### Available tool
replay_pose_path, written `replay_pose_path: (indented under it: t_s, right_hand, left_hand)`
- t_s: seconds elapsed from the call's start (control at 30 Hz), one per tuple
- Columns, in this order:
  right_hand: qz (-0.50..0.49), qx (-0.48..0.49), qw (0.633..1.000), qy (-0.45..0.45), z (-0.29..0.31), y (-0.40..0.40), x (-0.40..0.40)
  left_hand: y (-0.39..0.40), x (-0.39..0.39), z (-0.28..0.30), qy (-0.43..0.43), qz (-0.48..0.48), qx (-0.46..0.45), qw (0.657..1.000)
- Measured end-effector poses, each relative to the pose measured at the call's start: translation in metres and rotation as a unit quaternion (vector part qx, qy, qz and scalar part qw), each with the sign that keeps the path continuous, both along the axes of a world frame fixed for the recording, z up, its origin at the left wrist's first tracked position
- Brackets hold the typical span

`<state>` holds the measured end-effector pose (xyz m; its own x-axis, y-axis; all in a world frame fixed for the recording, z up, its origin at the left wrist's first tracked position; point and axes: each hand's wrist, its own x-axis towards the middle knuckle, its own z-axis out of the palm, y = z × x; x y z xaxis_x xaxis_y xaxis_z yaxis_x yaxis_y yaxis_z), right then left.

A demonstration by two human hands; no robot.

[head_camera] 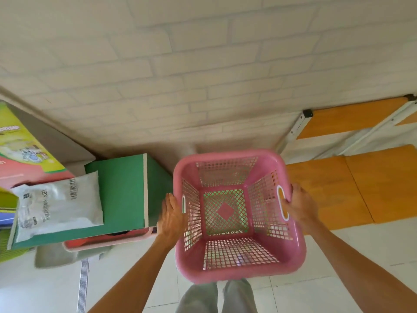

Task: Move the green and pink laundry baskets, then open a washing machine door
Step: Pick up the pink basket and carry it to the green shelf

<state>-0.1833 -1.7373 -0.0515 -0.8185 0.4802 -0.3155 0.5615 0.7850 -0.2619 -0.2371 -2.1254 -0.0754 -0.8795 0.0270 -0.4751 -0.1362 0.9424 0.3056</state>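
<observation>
An empty pink laundry basket (291, 251) with lattice walls hangs in front of me above the white tiled floor. My left hand (172, 216) presses against its left side by the handle slot. My right hand (301, 205) grips the right rim at the other handle slot. Green shows through the basket's lattice bottom; whether that is the green basket I cannot tell. No washing machine is in view.
A green box (123, 190) with a white plastic packet (58, 205) on it stands to the left, over a pink-rimmed tub (108, 241). Colourful cartons (20, 150) sit at the far left. Orange shelf boards (361, 188) on a white frame stand right, against a brick wall.
</observation>
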Motion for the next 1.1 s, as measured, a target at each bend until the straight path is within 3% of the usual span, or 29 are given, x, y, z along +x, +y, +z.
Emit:
replay_pose_path:
  t_s: [0.2, 0.37, 0.57, 1.1]
  right_hand:
    - [0.019, -0.011, 0.999, -0.031, -0.067, 0.000, -0.007]
    - [0.023, -0.017, 0.999, -0.038, -0.146, 0.004, -0.010]
    - [0.039, -0.062, 0.996, -0.042, -0.212, 0.001, -0.030]
    - [0.014, -0.047, 0.997, -0.060, -0.289, 0.008, -0.021]
  left_hand:
    - [0.001, 0.000, -0.087, 0.039, 0.053, -0.022, 0.998]
    - [0.005, 0.002, -0.155, 0.039, 0.037, -0.049, 0.997]
    - [0.005, 0.007, -0.212, 0.073, 0.076, -0.026, 0.994]
    - [0.011, -0.006, -0.248, -0.027, 0.073, 0.021, 0.997]
